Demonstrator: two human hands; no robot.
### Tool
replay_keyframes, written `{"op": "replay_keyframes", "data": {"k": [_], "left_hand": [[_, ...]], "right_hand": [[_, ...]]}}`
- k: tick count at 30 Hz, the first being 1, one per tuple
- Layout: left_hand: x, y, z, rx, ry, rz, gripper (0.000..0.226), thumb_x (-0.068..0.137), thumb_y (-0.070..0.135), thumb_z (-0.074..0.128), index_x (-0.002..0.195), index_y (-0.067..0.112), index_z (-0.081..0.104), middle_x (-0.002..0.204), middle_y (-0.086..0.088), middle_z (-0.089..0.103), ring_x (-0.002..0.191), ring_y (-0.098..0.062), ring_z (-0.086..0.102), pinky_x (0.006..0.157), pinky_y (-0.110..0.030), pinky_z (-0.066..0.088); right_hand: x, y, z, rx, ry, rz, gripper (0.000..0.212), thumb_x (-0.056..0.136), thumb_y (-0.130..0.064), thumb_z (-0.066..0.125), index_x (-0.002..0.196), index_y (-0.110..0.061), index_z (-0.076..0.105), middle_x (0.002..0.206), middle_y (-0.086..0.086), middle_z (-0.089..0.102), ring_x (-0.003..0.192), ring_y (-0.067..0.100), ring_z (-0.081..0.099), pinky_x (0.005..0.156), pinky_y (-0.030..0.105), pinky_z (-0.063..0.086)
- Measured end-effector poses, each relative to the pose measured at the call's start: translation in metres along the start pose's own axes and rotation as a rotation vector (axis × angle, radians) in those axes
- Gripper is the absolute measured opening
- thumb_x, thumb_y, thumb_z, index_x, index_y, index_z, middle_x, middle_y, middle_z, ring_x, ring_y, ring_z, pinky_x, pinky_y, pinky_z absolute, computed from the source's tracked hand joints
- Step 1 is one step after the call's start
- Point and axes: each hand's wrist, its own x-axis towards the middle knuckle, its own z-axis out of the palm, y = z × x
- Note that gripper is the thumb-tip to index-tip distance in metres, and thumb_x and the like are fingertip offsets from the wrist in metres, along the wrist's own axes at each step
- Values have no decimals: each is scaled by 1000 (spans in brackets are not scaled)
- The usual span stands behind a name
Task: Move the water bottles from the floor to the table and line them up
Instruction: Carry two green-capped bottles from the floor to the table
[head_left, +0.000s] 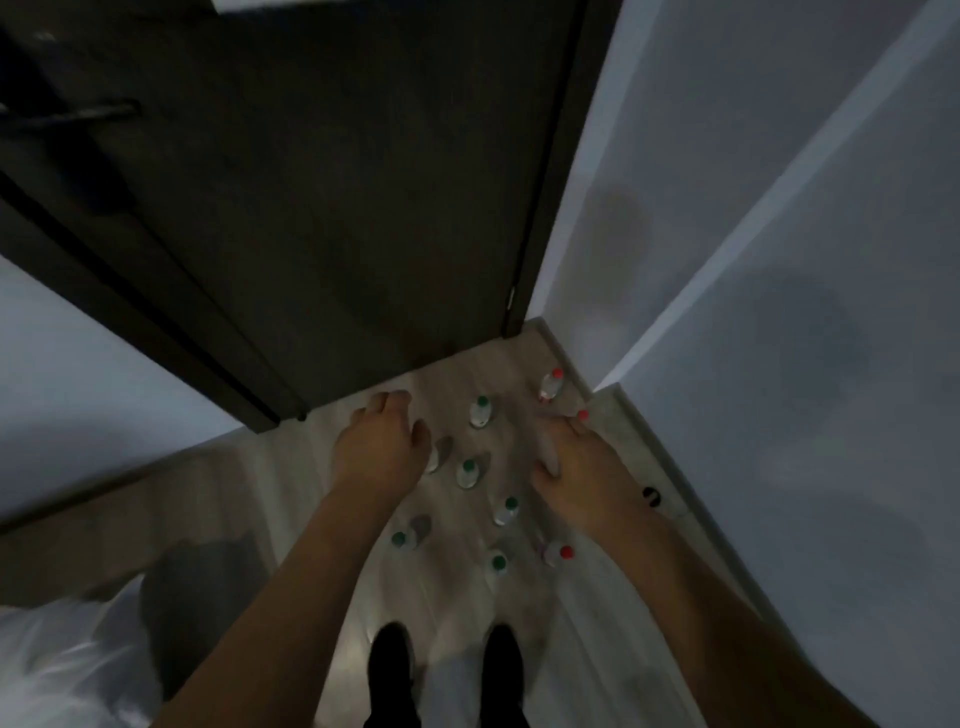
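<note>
Several small clear water bottles stand upright on the pale wood floor (457, 379) in front of my feet. Some have green caps, such as one (480, 410) at the back and one (467, 473) in the middle. Others have red caps, like the far right one (550, 385) and a near one (558, 553). My left hand (382, 441) hangs over the left of the group with loosely curled fingers, partly covering a bottle (432, 460). My right hand (574, 467) reaches over the right side, its fingertips by a red cap (582, 414). Neither hand holds anything. No table is in view.
A dark door (322, 208) closes off the space ahead. White walls (779, 260) form a corner on the right. A round black fitting (651, 496) sits on the skirting by my right wrist. My dark shoes (392, 660) stand just behind the bottles. White plastic (62, 665) lies at lower left.
</note>
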Motion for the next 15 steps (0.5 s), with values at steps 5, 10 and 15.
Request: {"op": "replay_keyframes", "data": {"k": [5,10,15], "left_hand": [[66,-96,115,89,-278,-86,54,98,38,46,146,15,39,143,-9,46,123,-30,51,97,-39,46],[115,-191,268,212,-452,-82,50,96,41,48,136,13,44,131,-10,53,116,-30,55,92,-39,49],[128,-263,408,285,-578,-96,62,87,49,58,136,16,39,123,-7,55,112,-30,57,88,-38,46]], "right_hand": [[90,9,128,-54,-195,67,58,88,-30,59,141,-16,43,141,8,50,125,27,50,106,35,39],[169,49,293,-110,-330,59,62,87,-25,58,145,-15,39,140,9,49,125,29,49,103,35,39],[228,87,439,-152,-416,68,72,85,-22,60,149,-18,29,144,10,41,124,33,49,102,42,42]]}}
